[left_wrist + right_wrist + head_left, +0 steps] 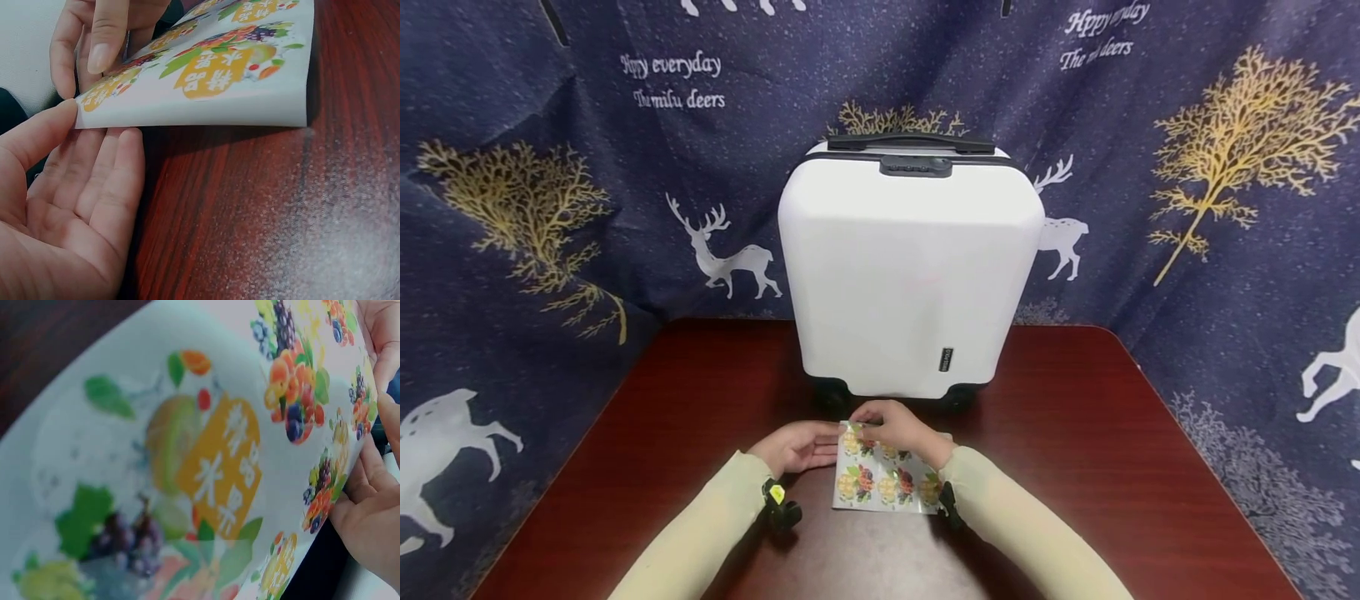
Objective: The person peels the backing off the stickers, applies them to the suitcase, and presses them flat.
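A glossy white sheet of fruit stickers (887,487), printed with repeated fruit clusters and yellow Chinese lettering, lies in front of the suitcase. At its left far corner, my left hand (801,446) pinches the edge, thumb on top and fingers underneath with the palm up, as the left wrist view shows. Over the far part of the sheet reaches my right hand (898,429), its curled fingers and thumb at that same corner. In the left wrist view, the right hand (106,37) has its fingertips close to the left thumb. The sheet (250,444) bends upward.
Behind the hands a white suitcase (910,275) with a black handle and small wheels stands on the dark red wooden table (1097,433). A blue cloth (737,150) with deer and gold trees hangs around the back and sides. Both wrists wear black straps.
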Available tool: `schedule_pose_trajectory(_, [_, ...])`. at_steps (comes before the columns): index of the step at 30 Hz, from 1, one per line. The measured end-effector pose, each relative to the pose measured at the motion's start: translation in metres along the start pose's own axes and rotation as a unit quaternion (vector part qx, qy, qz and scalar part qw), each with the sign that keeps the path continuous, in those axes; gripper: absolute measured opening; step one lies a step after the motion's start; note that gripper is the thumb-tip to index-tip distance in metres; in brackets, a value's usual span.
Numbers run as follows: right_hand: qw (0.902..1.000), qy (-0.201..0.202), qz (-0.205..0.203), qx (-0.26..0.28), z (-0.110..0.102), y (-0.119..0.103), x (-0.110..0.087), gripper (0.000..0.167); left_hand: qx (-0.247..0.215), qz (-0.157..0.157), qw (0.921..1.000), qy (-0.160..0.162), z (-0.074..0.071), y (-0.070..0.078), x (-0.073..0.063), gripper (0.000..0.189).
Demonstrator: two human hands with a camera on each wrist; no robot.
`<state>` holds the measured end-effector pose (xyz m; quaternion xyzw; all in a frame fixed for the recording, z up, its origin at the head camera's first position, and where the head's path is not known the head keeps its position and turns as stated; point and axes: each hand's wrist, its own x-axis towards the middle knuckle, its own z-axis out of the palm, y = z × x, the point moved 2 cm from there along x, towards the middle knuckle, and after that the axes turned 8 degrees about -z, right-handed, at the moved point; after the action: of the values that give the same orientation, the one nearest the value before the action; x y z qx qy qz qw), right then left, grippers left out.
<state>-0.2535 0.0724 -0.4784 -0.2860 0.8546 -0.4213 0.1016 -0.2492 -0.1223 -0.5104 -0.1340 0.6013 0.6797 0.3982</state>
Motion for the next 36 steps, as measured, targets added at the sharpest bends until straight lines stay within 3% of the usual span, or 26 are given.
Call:
schedule_pose_trajectory(12, [0.9997, -0.008, 0.020, -0.012, 0.002, -0.002, 0.003, 0.019, 0.014, -0.010, 0.9998, -0.009, 0.001, -0.001, 0.002, 0.021])
schedule_pose_trajectory(26, [0.9996, -0.012, 0.014, -0.023, 0.003, -0.003, 0.002, 0.016, 0.013, -0.023, 0.9995, -0.019, 0.000, 0.001, 0.004, 0.017])
schedule_pose_trajectory(32, [0.9996, -0.019, -0.008, -0.018, 0.002, -0.007, 0.002, 0.015, 0.018, -0.019, 0.9988, -0.042, -0.003, 0.003, -0.001, 0.016])
schedule_pose_trajectory(36, [0.9986, -0.024, -0.026, -0.038, 0.003, -0.010, 0.005, 0.016, 0.030, -0.031, 0.9987, -0.028, -0.004, 0.004, 0.000, 0.018])
